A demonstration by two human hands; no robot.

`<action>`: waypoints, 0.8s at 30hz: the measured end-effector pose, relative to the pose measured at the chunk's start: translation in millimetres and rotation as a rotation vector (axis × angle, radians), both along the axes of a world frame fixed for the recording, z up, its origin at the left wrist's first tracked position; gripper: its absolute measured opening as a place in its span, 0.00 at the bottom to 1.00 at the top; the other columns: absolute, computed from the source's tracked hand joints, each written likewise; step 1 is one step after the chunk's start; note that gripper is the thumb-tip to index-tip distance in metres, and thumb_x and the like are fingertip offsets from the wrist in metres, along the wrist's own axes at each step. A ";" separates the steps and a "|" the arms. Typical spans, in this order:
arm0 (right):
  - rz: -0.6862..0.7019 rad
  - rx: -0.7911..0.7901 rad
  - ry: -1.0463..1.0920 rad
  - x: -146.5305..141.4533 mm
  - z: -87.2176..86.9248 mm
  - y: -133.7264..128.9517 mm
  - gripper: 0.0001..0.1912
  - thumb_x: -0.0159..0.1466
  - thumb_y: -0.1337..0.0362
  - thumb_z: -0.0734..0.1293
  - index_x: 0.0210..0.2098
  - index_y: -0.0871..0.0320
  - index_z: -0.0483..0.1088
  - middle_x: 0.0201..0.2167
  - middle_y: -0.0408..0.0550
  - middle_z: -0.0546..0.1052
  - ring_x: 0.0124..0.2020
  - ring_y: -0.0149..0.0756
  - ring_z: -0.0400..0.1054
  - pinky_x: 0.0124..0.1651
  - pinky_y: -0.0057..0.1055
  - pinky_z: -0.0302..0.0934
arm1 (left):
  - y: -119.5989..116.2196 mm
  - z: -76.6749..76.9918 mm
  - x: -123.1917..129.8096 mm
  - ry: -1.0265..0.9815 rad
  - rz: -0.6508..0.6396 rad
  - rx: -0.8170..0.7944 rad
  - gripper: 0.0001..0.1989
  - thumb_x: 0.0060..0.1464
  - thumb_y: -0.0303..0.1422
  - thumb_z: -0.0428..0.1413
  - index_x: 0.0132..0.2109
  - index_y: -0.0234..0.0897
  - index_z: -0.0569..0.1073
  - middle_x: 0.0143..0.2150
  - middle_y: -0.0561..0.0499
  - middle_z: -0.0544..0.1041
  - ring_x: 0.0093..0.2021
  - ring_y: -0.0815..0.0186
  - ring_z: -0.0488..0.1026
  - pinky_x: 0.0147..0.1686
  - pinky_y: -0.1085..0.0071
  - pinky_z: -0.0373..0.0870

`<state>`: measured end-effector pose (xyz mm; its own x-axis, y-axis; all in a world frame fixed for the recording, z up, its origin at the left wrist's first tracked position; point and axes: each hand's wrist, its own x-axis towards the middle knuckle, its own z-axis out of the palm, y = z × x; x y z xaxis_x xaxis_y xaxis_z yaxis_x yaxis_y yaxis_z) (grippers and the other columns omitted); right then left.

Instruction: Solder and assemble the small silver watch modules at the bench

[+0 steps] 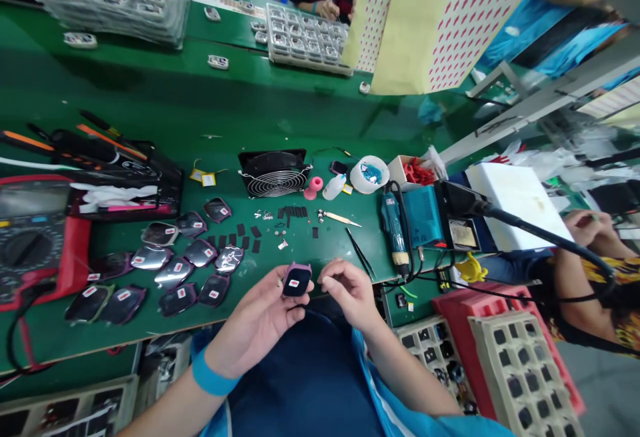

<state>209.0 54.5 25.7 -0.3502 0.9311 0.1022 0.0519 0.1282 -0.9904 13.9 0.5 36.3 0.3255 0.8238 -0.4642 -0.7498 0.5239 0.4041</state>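
A small purple-framed watch case (297,280) with a dark face and a red-and-white sticker is held between the fingers of my left hand (273,304), palm up. To its right is my right hand (350,289), its thumb and forefinger pinched together; whatever they may hold is too small to make out. Several similar cases with stickers (173,272) lie on the green table (200,117) to the left. Small black pads (295,212) and tiny metal parts sit beyond my hands. Black tweezers (361,254) rest to the right, near a wooden-handled tool (340,217).
A black fan (276,174), white bottle (334,186) and white bowl (369,174) stand further back. An electric screwdriver (395,230) and teal box (424,216) are right, a red multimeter (40,237) left. Other people's hands show at back and far right.
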 end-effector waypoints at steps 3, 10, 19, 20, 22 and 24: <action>0.038 0.053 -0.032 -7.6 8.4 0.5 0.08 0.70 0.63 0.68 0.33 0.56 0.72 0.29 0.44 0.76 0.30 0.33 0.70 0.35 0.31 0.65 | -2.1 6.2 1.6 -0.107 0.009 -0.028 0.17 0.56 0.39 0.68 0.50 0.40 0.78 0.44 0.47 0.81 0.40 0.67 0.77 0.40 0.72 0.77; -0.006 0.309 -0.361 4.3 8.0 21.7 0.09 0.71 0.63 0.66 0.33 0.55 0.71 0.29 0.45 0.75 0.30 0.34 0.69 0.35 0.30 0.65 | 5.1 -10.4 -10.5 0.578 -0.153 0.251 0.17 0.64 0.48 0.58 0.46 0.39 0.77 0.36 0.49 0.81 0.36 0.64 0.78 0.39 0.70 0.77; -0.329 0.160 -0.774 69.1 -15.6 43.4 0.15 0.67 0.51 0.66 0.30 0.54 0.65 0.31 0.50 0.72 0.36 0.46 0.69 0.44 0.44 0.66 | 18.6 -32.3 -6.5 1.765 -0.079 0.962 0.16 0.73 0.37 0.46 0.49 0.38 0.77 0.43 0.47 0.79 0.43 0.59 0.75 0.44 0.62 0.74; -0.313 0.143 -0.751 71.1 -15.5 42.9 0.16 0.67 0.52 0.66 0.28 0.53 0.64 0.28 0.48 0.71 0.33 0.43 0.68 0.41 0.42 0.66 | 19.0 -33.8 -6.2 1.808 -0.053 0.983 0.14 0.72 0.37 0.47 0.53 0.38 0.76 0.46 0.46 0.79 0.46 0.58 0.74 0.46 0.62 0.74; -0.281 0.098 -0.687 70.4 -14.6 41.2 0.15 0.68 0.53 0.65 0.28 0.53 0.64 0.25 0.45 0.71 0.28 0.39 0.67 0.35 0.36 0.66 | 18.2 -36.2 -7.5 1.837 -0.043 1.027 0.16 0.71 0.38 0.51 0.60 0.37 0.72 0.52 0.44 0.78 0.51 0.57 0.74 0.51 0.61 0.74; -0.251 0.047 -0.600 64.3 -14.3 38.0 0.13 0.69 0.54 0.65 0.31 0.54 0.65 0.24 0.42 0.72 0.22 0.34 0.67 0.28 0.31 0.64 | 15.5 -38.0 -9.9 1.824 -0.070 1.074 0.19 0.70 0.39 0.53 0.63 0.37 0.69 0.55 0.43 0.77 0.54 0.56 0.73 0.54 0.60 0.73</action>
<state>273.4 92.5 11.4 -0.1318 0.9913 -0.0008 0.6279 0.0828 -0.7739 4.0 16.0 -1.7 0.1983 0.9284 0.3143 0.7466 -0.3509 0.5653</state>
